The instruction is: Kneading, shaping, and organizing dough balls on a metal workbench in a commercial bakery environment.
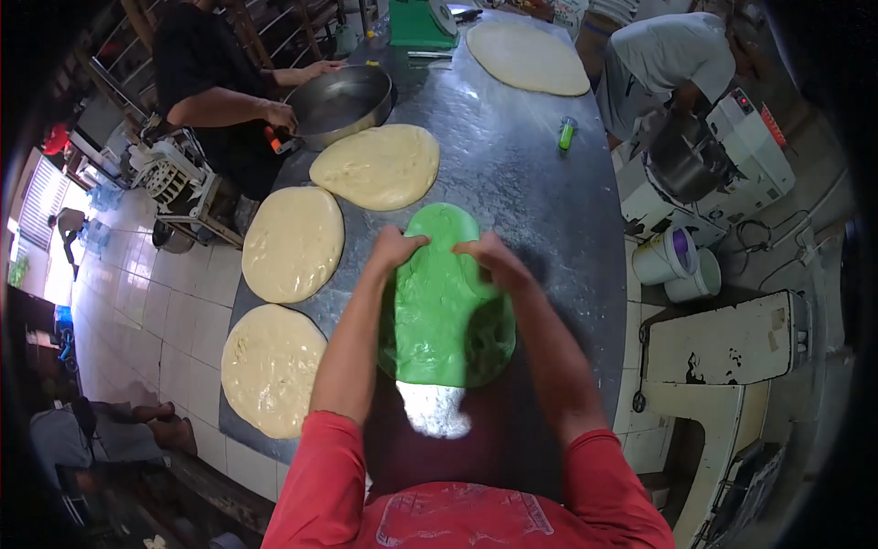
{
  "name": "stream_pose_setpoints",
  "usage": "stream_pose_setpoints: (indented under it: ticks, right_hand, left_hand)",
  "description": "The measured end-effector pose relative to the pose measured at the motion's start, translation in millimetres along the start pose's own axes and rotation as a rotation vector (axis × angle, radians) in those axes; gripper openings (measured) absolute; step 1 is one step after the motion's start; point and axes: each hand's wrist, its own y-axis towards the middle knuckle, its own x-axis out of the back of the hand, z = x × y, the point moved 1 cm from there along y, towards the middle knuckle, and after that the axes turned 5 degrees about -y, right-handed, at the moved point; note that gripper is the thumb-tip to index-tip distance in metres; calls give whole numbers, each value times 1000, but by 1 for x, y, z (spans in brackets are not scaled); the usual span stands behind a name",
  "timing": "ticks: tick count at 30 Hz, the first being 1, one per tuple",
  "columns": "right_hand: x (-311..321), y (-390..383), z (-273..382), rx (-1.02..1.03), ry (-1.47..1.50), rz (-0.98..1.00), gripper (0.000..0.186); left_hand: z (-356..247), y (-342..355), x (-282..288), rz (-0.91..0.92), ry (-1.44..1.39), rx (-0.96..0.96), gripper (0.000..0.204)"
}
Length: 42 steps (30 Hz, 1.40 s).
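A flat, elongated sheet of bright green dough (439, 316) lies in front of me on the dark metal table. My left hand (395, 249) grips its left edge near the far end, thumb pressed on top and fingers hidden at the side. On the opposite edge my right hand (498, 259) holds the dough the same way, slightly blurred. To the left rest three pale yellow rounds of dough: a far one (377, 166), a middle one (291, 244) and a near one (273, 371). Their surfaces look shiny.
The table (558, 274) also bears a large pale dough sheet (528, 58), a small green bottle (566, 135) and a green scale (423, 23). At the far left a person holds a metal pan (343, 105). Another person bends over a mixer (690, 160) beside buckets (663, 256).
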Motion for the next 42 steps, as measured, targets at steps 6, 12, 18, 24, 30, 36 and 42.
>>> stream_pose_setpoints:
  ticks: [6, 12, 18, 24, 30, 36, 42]
  right_hand:
    - [16, -45, 3, 403, 16, 65, 34]
    - [15, -5, -32, 503, 195, -35, 43]
    - [3, -49, -30, 535, 89, -449, 53]
    - [-58, -81, -56, 664, -767, -978, 69]
    - [-51, -101, -45, 200, -944, -519, 76]
    - [-61, -110, -104, 630, -1242, -763, 72]
    - [-104, -163, -127, 552, -1280, -565, 68]
  left_hand:
    - [27, -17, 39, 259, -543, -219, 29]
    - [30, -9, 31, 228, -505, -209, 26]
    - [65, -34, 34, -165, -429, -394, 36]
    - [66, -102, 27, -294, -132, -256, 52]
    - [46, -128, 4, -156, -227, 163, 41]
    - [75, -106, -11, -279, -351, -159, 30]
    - [139, -115, 20, -437, -838, -88, 42]
